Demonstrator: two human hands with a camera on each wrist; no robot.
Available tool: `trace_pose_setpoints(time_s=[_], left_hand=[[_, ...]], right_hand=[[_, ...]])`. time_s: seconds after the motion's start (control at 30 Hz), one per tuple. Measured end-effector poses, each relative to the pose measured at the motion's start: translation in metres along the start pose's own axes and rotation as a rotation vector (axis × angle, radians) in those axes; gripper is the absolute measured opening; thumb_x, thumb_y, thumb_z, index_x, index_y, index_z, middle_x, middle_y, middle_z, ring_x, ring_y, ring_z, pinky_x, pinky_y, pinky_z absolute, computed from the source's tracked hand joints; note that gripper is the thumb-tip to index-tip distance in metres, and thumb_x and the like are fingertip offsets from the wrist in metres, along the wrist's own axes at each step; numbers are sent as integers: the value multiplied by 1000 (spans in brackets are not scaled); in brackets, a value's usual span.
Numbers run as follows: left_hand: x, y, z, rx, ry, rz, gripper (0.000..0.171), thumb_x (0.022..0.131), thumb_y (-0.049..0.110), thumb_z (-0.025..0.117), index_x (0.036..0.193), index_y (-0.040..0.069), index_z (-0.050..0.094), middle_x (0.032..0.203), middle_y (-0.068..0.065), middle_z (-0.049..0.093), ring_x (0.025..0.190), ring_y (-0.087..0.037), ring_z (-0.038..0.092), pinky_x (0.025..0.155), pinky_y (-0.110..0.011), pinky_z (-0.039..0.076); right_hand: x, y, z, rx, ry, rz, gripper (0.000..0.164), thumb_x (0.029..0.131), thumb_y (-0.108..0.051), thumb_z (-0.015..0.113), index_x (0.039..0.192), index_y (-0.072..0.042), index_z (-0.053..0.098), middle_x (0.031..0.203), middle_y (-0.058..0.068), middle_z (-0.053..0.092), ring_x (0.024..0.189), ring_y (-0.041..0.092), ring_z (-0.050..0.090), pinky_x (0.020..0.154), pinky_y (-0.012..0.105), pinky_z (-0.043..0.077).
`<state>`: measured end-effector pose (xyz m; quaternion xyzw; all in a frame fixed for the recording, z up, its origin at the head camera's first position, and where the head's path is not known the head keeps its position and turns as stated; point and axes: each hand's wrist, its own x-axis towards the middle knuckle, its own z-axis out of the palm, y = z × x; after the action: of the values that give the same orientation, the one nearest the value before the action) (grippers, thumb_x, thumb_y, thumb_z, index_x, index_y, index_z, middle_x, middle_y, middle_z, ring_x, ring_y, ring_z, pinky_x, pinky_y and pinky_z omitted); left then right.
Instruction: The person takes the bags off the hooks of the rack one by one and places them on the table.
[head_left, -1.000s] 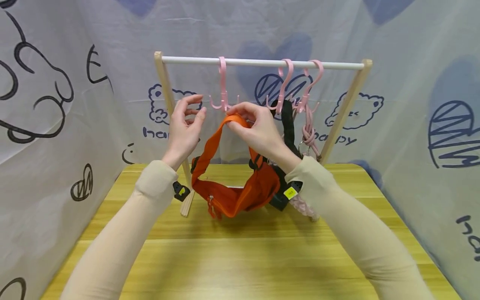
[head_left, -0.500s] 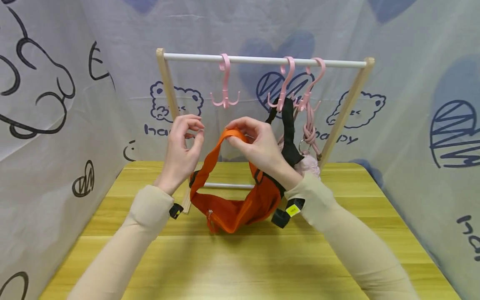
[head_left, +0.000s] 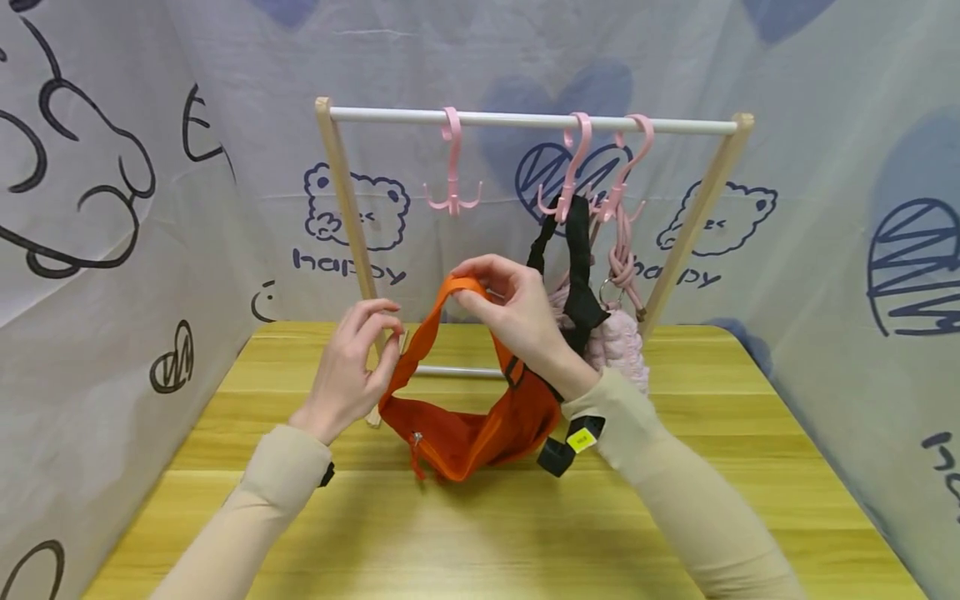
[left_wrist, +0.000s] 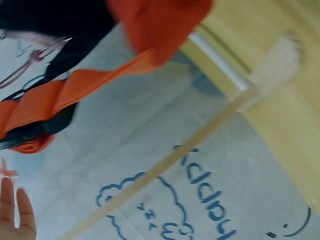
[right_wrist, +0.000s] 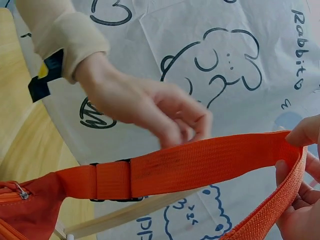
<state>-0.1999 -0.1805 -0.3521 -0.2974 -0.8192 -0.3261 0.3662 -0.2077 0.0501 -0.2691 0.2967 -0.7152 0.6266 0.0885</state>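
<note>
Left pink hook (head_left: 453, 171): bare
Middle hook (head_left: 573, 165): already bears black strap (head_left: 578, 254)
Right hook (head_left: 615, 196): bears pink cord (head_left: 622, 258)
Orange waist bag (head_left: 517, 421): below left hook, unhung
Right hand (head_left: 517, 317): grip pinching orange strap (head_left: 426, 335)
Left hand (head_left: 345, 375): grip loosely bent, seemingly empty

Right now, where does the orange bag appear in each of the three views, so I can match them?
Head: the orange bag is just below centre, its strap held up by the right hand.
Left wrist: the orange bag is at the top, strap running to the left edge.
Right wrist: the orange bag is lower left, strap crossing to the right edge.
Shared landmark: the wooden post beside a bear drawing.
</note>
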Motion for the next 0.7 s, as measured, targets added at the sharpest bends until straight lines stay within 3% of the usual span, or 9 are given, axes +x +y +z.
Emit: trace_pose_setpoints(time_s=[0.13, 0.27, 0.53, 0.7], left_hand=[[-18, -10, -1, 59, -76, 10, 12, 94, 3, 59, 102, 8, 66, 127, -14, 62, 109, -30, 60, 86, -45, 51], [-35, -20, -1, 107, -142, 41, 13, 93, 6, 62, 104, 9, 68, 128, -14, 62, 112, -32, 60, 91, -48, 52], [-61, -26, -4, 112, -261, 37, 22, 93, 14, 65, 115, 12, 64, 136, -12, 59, 114, -32, 64, 95, -50, 53], [-71, -26, -4, 96, -286, 17, 29, 92, 12, 68, 117, 10, 54, 140, -13, 59, 112, -31, 67, 93, -47, 56]], right_hand=[[-3, 4, 1, 22, -4, 20, 21, 93, 1, 65, 114, 6, 67, 111, 25, 69, 94, 20, 68, 89, 22, 57], [-8, 9, 2, 53, -3, 55, 22, 93, 1, 66, 114, 6, 66, 111, 25, 68, 91, 10, 67, 87, 20, 56], [-15, 16, 4, 90, 2, 98, 23, 94, 0, 65, 116, 6, 66, 112, 26, 68, 90, 10, 66, 85, 19, 55], [-16, 19, 5, 94, 14, 111, 23, 94, 0, 65, 116, 7, 65, 113, 26, 67, 91, 10, 66, 87, 17, 55]])
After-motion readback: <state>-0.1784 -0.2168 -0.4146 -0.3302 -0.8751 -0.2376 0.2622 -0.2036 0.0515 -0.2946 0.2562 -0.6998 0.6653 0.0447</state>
